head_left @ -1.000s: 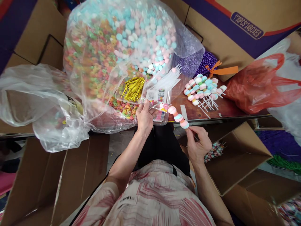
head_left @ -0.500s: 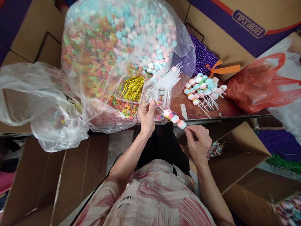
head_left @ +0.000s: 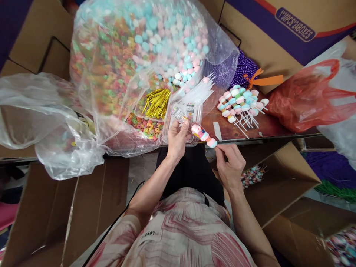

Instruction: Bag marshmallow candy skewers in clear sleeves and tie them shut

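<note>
My right hand (head_left: 230, 161) pinches the lower end of a candy skewer (head_left: 204, 136), strung with pink, white and blue marshmallow pieces and tilted up to the left. At the skewer's upper end is my left hand (head_left: 178, 140), thumb and fingers closed. A small pointed tip shows above its thumb; what it grips is too small to make out. Just behind the left hand lies a clear plastic tray (head_left: 197, 113) with small printed pieces inside. Thin whitish strips (head_left: 198, 92) fan out over the tray's back. Gold twist ties (head_left: 157, 102) fill another clear tray beside it.
A large clear bag (head_left: 111, 74) of candy rings and marshmallows covers the table's left. Finished-looking marshmallow skewers (head_left: 241, 102) lie in a pile at right, before purple beads (head_left: 244, 68) and a red plastic bag (head_left: 303, 96). Open cardboard boxes (head_left: 289, 174) stand below the table edge.
My right hand and the skewer have shifted slightly left and up. My left hand has moved a little right, and a pointed tip now shows above its thumb.
</note>
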